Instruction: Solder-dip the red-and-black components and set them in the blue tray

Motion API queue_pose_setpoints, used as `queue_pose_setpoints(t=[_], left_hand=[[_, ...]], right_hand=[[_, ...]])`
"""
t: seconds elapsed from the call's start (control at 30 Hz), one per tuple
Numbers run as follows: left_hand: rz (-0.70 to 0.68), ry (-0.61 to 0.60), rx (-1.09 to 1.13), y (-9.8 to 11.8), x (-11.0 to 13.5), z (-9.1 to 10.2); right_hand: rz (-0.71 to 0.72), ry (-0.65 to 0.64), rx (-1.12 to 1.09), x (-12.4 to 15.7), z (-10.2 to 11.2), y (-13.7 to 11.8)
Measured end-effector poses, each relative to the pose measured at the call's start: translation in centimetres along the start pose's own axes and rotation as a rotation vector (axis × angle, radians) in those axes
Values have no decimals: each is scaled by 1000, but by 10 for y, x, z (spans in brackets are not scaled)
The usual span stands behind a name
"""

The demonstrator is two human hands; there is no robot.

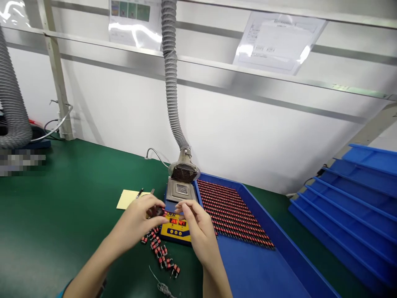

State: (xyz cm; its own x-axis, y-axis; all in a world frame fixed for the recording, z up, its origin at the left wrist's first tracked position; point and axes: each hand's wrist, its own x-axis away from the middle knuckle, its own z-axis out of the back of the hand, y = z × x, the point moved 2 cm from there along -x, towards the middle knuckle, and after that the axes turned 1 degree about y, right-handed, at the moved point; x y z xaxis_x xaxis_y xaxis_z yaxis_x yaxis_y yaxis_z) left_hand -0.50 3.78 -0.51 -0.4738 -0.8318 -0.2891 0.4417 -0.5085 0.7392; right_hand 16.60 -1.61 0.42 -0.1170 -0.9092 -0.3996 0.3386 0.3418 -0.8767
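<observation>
- Over the front of the yellow soldering station (175,229), the left hand (133,221) and right hand (197,231) are close together, fingertips just apart.
- Left fingers (156,206) pinch a small dark component (159,212), partly hidden and blurred; its exact form cannot be determined.
- Right fingers (182,209) are drawn together near that component; whether they grip anything cannot be determined.
- Directly behind the station's red digital readouts (177,222): a square metal plate (181,189), then a round grille (183,173) fitted to a grey ribbed fume hose (170,70) rising up the wall.
- Front left of the station: loose red-and-black components (159,248) on a green work mat (62,198). A thin wire loop (163,287) lies nearer the mat's front.
- Rear left of the station: a yellow note pad (127,199) with a pen (139,193) on it.
- Right of the station: a blue tray (257,269) holding dense rows of red-and-black components (232,213).
- Far right of the station: stacked blue trays (344,207).
- Far left of the station: a second ribbed hose (12,95).
</observation>
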Motion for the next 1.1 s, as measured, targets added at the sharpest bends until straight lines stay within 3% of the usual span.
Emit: queue_pose_setpoints(t=[0.13, 0.27, 0.4, 0.5, 0.73, 0.93, 1.1], left_hand=[[-155, 232, 108, 35, -3, -11], [-281, 455, 76, 34, -3, -25], [-373, 546, -45, 28, -1, -28], [-380, 513, -43, 27, 0, -25], [-186, 167, 189, 25, -3, -16], [-110, 98, 493, 26, -2, -9], [34, 163, 887, 15, -8, -12]], right_hand=[[-133, 35, -410, 3, -6, 8], [-257, 0, -750, 2, -18, 11], [-372, -78, -917, -1, -23, 15], [-413, -75, -948, -2, -22, 21], [-423, -47, -949, -4, -24, 33], [-433, 3, -927, -2, -27, 34], [-386, 22, -853, 0, -37, 21]])
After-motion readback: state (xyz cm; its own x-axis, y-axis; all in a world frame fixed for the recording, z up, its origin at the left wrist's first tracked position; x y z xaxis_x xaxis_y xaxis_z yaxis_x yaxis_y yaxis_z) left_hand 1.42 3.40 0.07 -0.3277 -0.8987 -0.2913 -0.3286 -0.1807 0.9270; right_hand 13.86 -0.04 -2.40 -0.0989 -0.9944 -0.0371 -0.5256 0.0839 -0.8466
